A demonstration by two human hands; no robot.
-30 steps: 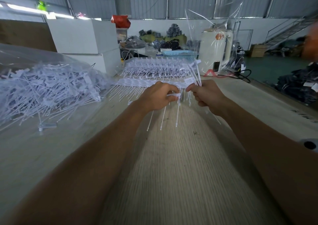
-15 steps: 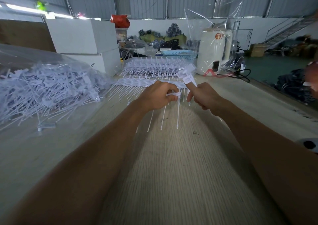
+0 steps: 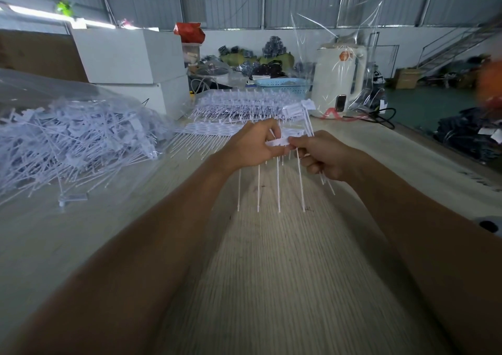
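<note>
Pinching a strip of plastic ties (image 3: 277, 142) between them, left hand (image 3: 251, 149) and right hand (image 3: 327, 157) press thumb and forefinger on its flat top bar; thin tails (image 3: 278, 189) hang below the fingers. Judged light, springy, easily snapped: grip the bar, not the tails. Right fingers also clasp loose ties (image 3: 308, 122).

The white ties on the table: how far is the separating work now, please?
Done: a big pile of loose ties lies on the left, in clear plastic. In hand: the left hand grips a short strip with four ties hanging, while the right hand pinches its end and holds a few single ties. Left: stacked full strips wait behind the hands, so much remains.
</note>
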